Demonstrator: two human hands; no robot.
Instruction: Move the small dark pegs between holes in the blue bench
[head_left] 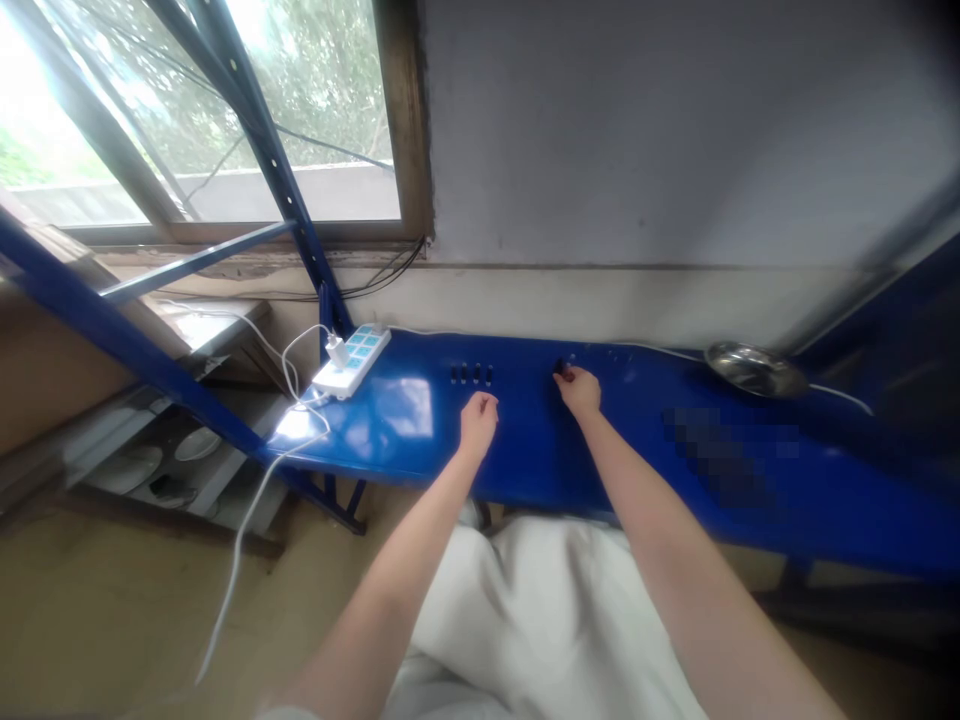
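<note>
Several small dark, narrow pieces [477, 374] with light ends stand or lie in a short row on the blue table [525, 450]. My left hand [478, 425] is just in front of this row, its fingers curled together; whether anything is between them is hidden. Farther right, my right hand [579, 392] pinches a small black piece [559, 367] at the table surface, and its exact kind is too small to tell. A few tiny clear or whitish bits [572, 357] lie just beyond those fingers.
On the left end of the table sits a white power strip [352, 362] with a plug and trailing cable. A shiny metal dish [756, 369] stands at the back right, near a blurred dark patch [720, 460]. Blue shelf posts [262, 130] rise at left before a window.
</note>
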